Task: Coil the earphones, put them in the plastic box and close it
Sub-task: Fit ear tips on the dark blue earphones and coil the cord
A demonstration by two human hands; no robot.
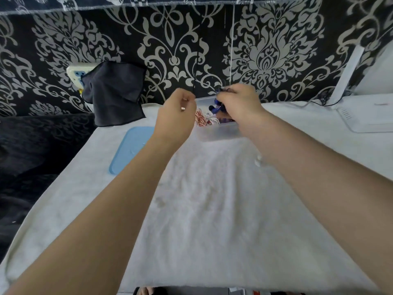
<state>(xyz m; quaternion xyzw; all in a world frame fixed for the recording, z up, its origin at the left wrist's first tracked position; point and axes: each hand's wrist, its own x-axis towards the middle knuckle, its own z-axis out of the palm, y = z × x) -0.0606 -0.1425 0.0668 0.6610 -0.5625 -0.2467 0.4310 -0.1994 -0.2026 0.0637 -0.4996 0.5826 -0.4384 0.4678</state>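
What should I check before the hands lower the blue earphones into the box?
1. Plastic box open: ok.
2. Blue lid apart from the box, on the white towel: ok.
3. Right hand grips the blue earphones above the box: ok.
4. Left hand pinches a thin cord: ok.
5. Earphones fully coiled: cannot tell.
6. Room beside the red-and-white cable in the box: cannot tell.
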